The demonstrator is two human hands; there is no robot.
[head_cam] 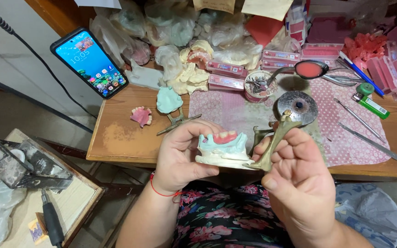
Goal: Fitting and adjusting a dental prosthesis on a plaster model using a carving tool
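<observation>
Above my lap, before the wooden bench [116, 138], my left hand [180, 158] closes around the plaster dental model [224, 149] with its pink wax teeth, while my right hand [299, 183] grips the brass articulator [274, 147] beside it.

Pink polka-dot cloth [345, 133], green lighter [370, 102], teal-and-cream dental cast [222, 149], brass articulator [274, 142].

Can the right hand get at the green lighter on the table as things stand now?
Probably not freely: the right hand is holding the brass articulator that carries the dental model. The green lighter lies uncovered on the table, so the path looks open.
</observation>
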